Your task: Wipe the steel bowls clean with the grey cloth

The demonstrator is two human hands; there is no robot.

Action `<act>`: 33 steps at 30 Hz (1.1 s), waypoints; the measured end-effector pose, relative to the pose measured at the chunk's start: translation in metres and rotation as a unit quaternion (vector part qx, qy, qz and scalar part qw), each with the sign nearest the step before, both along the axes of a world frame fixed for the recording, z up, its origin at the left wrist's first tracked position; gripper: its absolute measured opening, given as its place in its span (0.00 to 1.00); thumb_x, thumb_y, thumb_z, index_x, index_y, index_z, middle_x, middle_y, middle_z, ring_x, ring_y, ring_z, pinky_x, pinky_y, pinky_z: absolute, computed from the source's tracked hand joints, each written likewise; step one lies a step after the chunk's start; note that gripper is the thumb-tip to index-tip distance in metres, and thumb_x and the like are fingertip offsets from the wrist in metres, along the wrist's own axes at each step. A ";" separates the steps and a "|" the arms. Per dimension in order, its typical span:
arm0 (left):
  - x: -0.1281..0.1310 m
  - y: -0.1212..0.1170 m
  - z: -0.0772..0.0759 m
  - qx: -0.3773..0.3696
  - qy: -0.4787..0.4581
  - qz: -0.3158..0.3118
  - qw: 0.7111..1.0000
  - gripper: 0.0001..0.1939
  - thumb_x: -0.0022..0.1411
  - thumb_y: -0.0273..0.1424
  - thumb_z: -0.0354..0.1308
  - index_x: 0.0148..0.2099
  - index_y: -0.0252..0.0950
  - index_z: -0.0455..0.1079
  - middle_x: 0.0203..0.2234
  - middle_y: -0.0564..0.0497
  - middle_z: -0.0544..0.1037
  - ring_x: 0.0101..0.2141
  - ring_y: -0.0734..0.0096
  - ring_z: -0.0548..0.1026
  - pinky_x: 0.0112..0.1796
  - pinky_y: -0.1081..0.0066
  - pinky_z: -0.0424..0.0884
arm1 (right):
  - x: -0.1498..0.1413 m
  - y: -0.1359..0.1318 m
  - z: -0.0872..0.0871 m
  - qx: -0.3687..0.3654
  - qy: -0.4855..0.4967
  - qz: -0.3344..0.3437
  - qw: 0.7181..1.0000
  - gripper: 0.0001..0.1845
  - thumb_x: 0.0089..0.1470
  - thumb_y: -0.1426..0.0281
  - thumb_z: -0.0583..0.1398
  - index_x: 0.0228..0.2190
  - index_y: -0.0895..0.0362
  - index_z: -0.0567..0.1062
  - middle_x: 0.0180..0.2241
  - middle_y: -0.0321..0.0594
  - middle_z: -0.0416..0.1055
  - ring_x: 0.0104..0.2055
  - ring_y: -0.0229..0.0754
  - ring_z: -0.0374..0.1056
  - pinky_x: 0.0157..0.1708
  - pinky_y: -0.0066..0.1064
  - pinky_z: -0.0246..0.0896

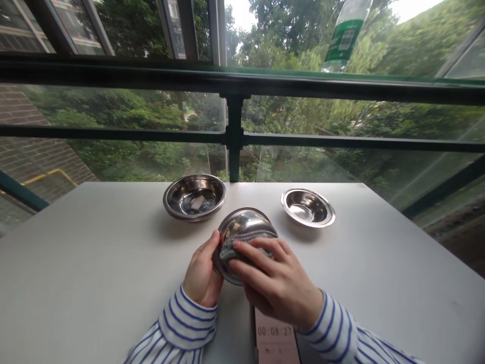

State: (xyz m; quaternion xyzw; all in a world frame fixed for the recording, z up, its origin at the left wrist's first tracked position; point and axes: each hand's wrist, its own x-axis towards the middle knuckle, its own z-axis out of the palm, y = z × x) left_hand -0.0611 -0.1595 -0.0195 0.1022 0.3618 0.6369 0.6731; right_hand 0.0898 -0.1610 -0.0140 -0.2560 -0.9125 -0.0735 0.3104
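A shiny metal bowl (248, 220) is held up over the table, its rounded outside facing me. My left hand (203, 273) grips its left rim, with the thumb lying along the edge. Pressed against the bowl's outer surface is a grey-green cloth (228, 249), under the fingers of my right hand (278, 283). Much of the cloth is hidden by those fingers. A larger metal bowl (170, 202) sits upright at the back left, and a smaller one (328, 216) stands upright at the back right.
Below my right hand a phone (276, 339) showing a timer lies on the white table (94, 283). Behind the table runs a dark green railing (113, 76) with glass panels. A plastic bottle with a green label (343, 43) stands on the rail.
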 end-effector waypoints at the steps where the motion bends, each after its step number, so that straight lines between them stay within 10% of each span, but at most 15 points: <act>1: 0.001 0.000 -0.001 0.007 0.005 -0.009 1.000 0.10 0.59 0.27 0.52 0.34 0.26 0.72 0.24 0.44 0.78 0.24 0.69 0.76 0.27 0.72 0.74 | 0.002 0.003 0.001 -0.004 0.021 -0.025 0.999 0.17 0.53 0.70 0.54 0.46 0.55 0.69 0.54 0.38 0.62 0.48 0.48 0.57 0.42 0.40 0.55; 10: -0.003 0.002 0.002 -0.017 -0.006 0.051 0.999 0.11 0.60 0.24 0.51 0.29 0.28 0.72 0.19 0.48 0.77 0.21 0.75 0.75 0.24 0.78 0.72 | -0.003 -0.004 -0.010 0.044 -0.015 0.022 0.999 0.17 0.53 0.70 0.53 0.46 0.55 0.70 0.54 0.36 0.62 0.46 0.46 0.58 0.41 0.39 0.56; 16: 0.004 -0.002 -0.002 0.008 0.020 -0.005 1.000 0.10 0.60 0.26 0.52 0.34 0.26 0.73 0.24 0.44 0.79 0.23 0.70 0.76 0.25 0.74 0.74 | 0.001 0.005 0.000 0.009 0.064 -0.092 0.994 0.19 0.53 0.71 0.55 0.48 0.58 0.69 0.52 0.44 0.64 0.48 0.49 0.58 0.43 0.42 0.56; 26: -0.005 0.005 0.015 -0.022 -0.034 0.118 0.992 0.14 0.62 0.23 0.47 0.30 0.28 0.72 0.21 0.47 0.79 0.21 0.76 0.76 0.24 0.79 0.74 | 0.003 0.001 -0.023 0.107 0.002 0.030 0.994 0.16 0.51 0.73 0.56 0.43 0.54 0.72 0.52 0.37 0.64 0.46 0.45 0.59 0.41 0.38 0.57; 33: -0.001 0.001 0.013 -0.037 -0.034 0.069 0.996 0.13 0.62 0.26 0.48 0.30 0.28 0.72 0.20 0.48 0.78 0.21 0.74 0.75 0.22 0.78 0.73 | -0.008 0.000 -0.019 0.139 -0.026 0.017 0.990 0.14 0.53 0.72 0.57 0.43 0.56 0.73 0.53 0.37 0.64 0.47 0.44 0.59 0.41 0.39 0.57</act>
